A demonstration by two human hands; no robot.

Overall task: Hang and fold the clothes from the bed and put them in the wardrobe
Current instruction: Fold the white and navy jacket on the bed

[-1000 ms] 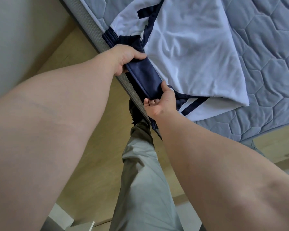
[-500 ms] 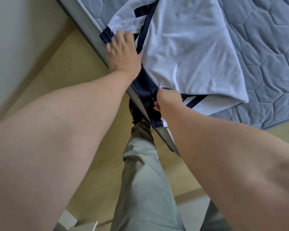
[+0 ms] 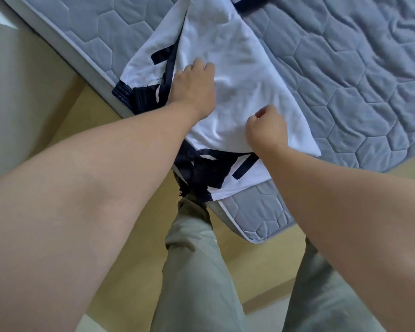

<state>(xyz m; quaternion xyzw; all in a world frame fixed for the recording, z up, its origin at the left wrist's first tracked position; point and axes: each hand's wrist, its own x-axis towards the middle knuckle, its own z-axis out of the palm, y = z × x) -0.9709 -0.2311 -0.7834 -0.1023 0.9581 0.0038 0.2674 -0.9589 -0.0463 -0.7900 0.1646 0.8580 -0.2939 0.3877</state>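
A white garment [image 3: 237, 68] with navy stripes and navy cuffs lies folded on the blue quilted mattress [image 3: 345, 68], near its corner. One navy cuff [image 3: 124, 92] reaches the mattress edge at the left. Another navy part [image 3: 201, 173] hangs over the near edge. My left hand [image 3: 193, 89] rests flat on the white cloth beside a navy stripe, fingers spread. My right hand [image 3: 266, 130] sits on the cloth near its lower hem, fingers curled into a loose fist; no cloth shows in its grip.
The mattress corner [image 3: 256, 233] juts toward my legs in grey-green trousers [image 3: 197, 271]. A yellowish wooden floor [image 3: 86, 121] runs along the bed's left side, and a pale wall [image 3: 15, 80] stands at the far left.
Both hands let go of the navy part at the mattress edge and moved up onto the white cloth. The view shifted, showing more of the mattress and its corner.
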